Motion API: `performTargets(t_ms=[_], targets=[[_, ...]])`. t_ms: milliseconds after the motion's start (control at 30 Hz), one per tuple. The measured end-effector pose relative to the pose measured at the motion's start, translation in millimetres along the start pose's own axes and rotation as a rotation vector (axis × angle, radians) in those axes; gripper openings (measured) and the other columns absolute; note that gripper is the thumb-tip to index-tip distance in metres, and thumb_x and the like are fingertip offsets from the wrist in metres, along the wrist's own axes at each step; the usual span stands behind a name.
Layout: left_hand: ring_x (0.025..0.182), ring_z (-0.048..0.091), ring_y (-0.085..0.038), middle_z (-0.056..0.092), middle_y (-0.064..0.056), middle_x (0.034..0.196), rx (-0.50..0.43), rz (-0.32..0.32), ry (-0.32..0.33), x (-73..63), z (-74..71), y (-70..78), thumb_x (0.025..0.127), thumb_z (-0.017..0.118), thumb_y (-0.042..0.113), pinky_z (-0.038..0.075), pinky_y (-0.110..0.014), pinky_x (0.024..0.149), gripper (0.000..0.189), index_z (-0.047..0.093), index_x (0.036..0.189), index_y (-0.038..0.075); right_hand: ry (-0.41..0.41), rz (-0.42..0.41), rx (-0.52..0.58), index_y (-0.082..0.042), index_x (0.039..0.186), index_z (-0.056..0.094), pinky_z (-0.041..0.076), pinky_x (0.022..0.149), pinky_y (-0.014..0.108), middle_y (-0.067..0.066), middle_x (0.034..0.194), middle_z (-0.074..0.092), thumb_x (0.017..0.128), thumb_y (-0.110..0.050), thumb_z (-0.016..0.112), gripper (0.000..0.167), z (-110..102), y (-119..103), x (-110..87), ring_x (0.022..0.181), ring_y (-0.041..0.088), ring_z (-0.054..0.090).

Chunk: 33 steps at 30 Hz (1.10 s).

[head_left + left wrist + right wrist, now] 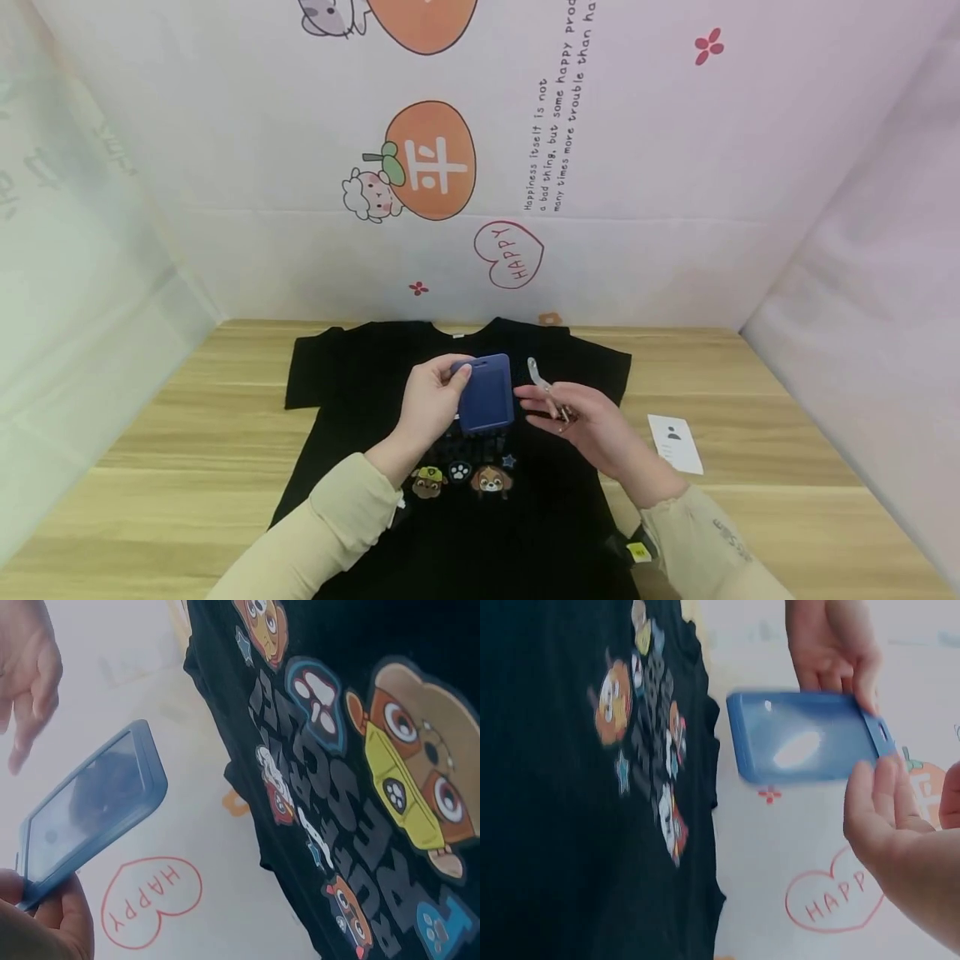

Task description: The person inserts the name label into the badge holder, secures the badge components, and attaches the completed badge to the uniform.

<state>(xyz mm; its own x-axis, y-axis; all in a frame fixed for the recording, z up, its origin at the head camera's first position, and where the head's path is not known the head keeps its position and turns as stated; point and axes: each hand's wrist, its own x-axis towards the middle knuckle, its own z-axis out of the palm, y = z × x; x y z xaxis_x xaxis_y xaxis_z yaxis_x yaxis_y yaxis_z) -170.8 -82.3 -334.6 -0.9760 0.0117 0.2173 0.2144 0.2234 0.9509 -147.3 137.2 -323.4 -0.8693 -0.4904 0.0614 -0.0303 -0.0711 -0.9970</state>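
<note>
A dark blue card holder (485,393) with a raised rim and a slot at its top is held up over the shirt. My left hand (429,398) pinches it by the upper left corner, thumb on the front face. Just to the right, my right hand (592,423) holds a badge clip (561,410) with a clear strap and shiny metal part; the strap sticks up past the fingers. In the right wrist view, the right fingertips are right by the slotted end of the card holder (806,739). The clip is hidden in both wrist views.
A black T-shirt (360,433) with cartoon dog prints lies spread on the wooden table (150,467). A white printed card (675,444) lies to its right. Printed white cloth (637,125) hangs behind and at both sides.
</note>
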Motion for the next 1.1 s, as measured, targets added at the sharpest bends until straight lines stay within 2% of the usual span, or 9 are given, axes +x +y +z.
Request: performTargets(t_ms=[133,267,467,567,700,833,1100], targets=[[0.08,0.071,-0.024,0.072,-0.016,0.097,0.007,-0.012,0.021,0.1,-5.3,0.6,0.095,0.055,0.011,0.058,-0.034,0.07,0.02,0.069,0.107,0.002,0.002,0.044,-0.054,-0.019,0.076,0.056,0.048,0.09,0.028,-0.008,0.098,0.063,0.101,-0.023,0.041,0.029,-12,-3,-2.6,0.096,0.01,0.056],[0.077,0.071,-0.022,0.072,-0.017,0.095,-0.003,-0.025,0.034,-0.5,-11.8,-0.4,0.096,0.055,0.011,0.059,-0.033,0.066,0.02,0.069,0.107,0.002,-0.011,0.079,-0.124,-0.02,0.08,0.059,0.049,0.082,0.025,-0.007,0.088,0.056,0.101,-0.024,0.044,0.026,-24,-5,-2.6,0.085,0.009,0.052],[0.064,0.067,-0.018,0.072,-0.016,0.09,-0.022,-0.074,0.039,-2.9,-21.3,-2.8,0.097,0.054,0.014,0.056,-0.029,0.054,0.021,0.068,0.109,0.003,-0.034,0.077,-0.229,-0.02,0.085,0.061,0.05,0.083,0.027,-0.004,0.094,0.052,0.101,-0.026,0.044,0.024,-39,-4,-1.7,0.089,0.009,0.051],[0.066,0.067,-0.017,0.072,-0.017,0.09,-0.013,-0.07,0.045,-3.2,-26.5,-3.4,0.097,0.054,0.014,0.056,-0.028,0.053,0.021,0.068,0.108,0.003,-0.045,0.089,-0.262,-0.016,0.09,0.061,0.051,0.083,0.029,-0.003,0.097,0.053,0.101,-0.025,0.046,0.021,-45,-1,1.1,0.091,0.01,0.052],[0.063,0.066,-0.016,0.072,-0.017,0.088,0.002,-0.047,0.061,-2.8,-33.5,-3.3,0.096,0.055,0.013,0.054,-0.027,0.051,0.02,0.069,0.106,0.002,-0.058,0.125,-0.323,-0.01,0.097,0.058,0.053,0.078,0.03,0.0,0.093,0.053,0.099,-0.022,0.051,0.014,-51,6,7.7,0.085,0.013,0.053],[0.058,0.061,-0.012,0.072,-0.016,0.084,0.009,-0.047,0.071,-2.9,-38.9,-1.9,0.096,0.055,0.012,0.049,-0.025,0.048,0.02,0.069,0.105,0.001,-0.08,0.155,-0.423,-0.004,0.102,0.056,0.054,0.072,0.031,0.002,0.085,0.054,0.096,-0.024,0.056,0.021,-55,12,14.5,0.077,0.015,0.054],[0.067,0.066,-0.013,0.072,-0.016,0.087,0.03,-0.072,0.069,-4.8,-45.7,-3.1,0.096,0.055,0.014,0.054,-0.022,0.061,0.021,0.069,0.107,0.002,-0.167,0.165,-0.562,0.004,0.106,0.057,0.053,0.066,0.035,-0.001,0.075,0.054,0.095,-0.018,0.057,0.024,-53,23,26.7,0.068,0.014,0.054]])
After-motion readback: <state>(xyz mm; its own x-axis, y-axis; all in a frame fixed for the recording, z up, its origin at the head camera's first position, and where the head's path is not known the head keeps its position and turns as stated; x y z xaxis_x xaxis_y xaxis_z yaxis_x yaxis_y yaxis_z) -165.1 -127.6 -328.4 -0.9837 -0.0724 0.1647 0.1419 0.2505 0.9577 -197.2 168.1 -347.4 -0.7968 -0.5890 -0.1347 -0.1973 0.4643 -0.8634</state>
